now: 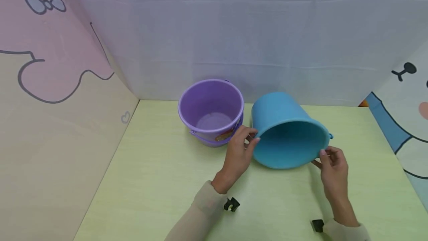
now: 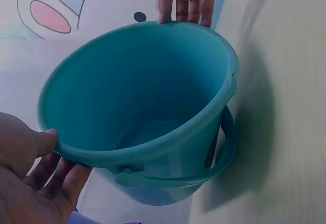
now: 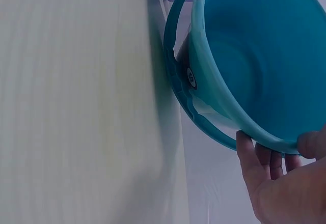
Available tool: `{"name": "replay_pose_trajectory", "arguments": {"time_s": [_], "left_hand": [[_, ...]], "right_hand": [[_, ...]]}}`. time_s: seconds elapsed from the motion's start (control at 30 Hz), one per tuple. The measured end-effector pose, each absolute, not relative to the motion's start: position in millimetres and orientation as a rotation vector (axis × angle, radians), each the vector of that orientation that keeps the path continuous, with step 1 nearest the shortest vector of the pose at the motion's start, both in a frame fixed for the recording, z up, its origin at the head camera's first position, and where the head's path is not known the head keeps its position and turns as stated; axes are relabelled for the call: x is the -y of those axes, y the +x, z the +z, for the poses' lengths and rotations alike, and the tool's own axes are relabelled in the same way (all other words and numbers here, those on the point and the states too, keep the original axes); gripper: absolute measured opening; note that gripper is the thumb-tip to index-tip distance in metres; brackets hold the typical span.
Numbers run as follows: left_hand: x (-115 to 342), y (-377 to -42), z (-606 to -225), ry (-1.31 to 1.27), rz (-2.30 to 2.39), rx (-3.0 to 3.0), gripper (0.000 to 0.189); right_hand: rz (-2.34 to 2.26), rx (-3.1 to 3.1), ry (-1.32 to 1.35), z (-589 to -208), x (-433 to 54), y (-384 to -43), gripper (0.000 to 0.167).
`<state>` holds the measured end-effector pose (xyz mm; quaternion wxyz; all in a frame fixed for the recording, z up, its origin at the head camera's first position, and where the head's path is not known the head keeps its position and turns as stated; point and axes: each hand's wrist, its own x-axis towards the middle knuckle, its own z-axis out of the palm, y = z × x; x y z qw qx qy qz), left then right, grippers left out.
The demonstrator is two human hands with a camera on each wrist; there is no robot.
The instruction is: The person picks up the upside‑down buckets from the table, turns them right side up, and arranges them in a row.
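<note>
A blue bucket (image 1: 279,107) is tipped toward me, its mouth facing forward, in the head view. My left hand (image 1: 240,148) pinches its rim on the left, thumb at the inner edge and fingers outside. On the opposite side my right hand (image 1: 334,170) grips the rim between thumb and fingers. In the left wrist view the bucket's handle (image 2: 178,179) hangs down along its outside. A small label (image 3: 191,78) shows on its wall in the right wrist view. Beside it on the left stands a purple bucket (image 1: 212,137), upright, with nothing visible inside.
Both buckets are on a pale yellow-green table (image 1: 150,181). A whitish sheet (image 1: 254,40) rises behind, and cartoon-printed panels (image 1: 60,129) flank the sides. Small black pieces (image 1: 231,204) show near each sleeve cuff.
</note>
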<state>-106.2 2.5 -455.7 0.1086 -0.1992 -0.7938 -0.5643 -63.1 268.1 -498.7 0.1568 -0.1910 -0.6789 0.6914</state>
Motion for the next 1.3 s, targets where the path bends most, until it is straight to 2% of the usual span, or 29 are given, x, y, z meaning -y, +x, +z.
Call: {"name": "replay_pose_trajectory", "arguments": {"time_s": [0.8, 1.1, 1.3], "left_hand": [[-2.4, -106.9, -458.6, -0.464, -1.816, 2.314, 0.015], [-2.8, -108.6, -459.0, -0.442, -1.844, 2.293, 0.014], [-2.9, -107.7, -455.5, -0.420, -1.875, 2.283, 0.015]], "right_hand": [[1.754, 2.015, -0.432, -486.7, -274.1, -64.5, 0.020], [1.870, 1.971, -0.515, -486.1, -272.9, -62.7, 0.021], [1.864, 1.963, -0.470, -487.4, -273.2, -61.2, 0.022]]}}
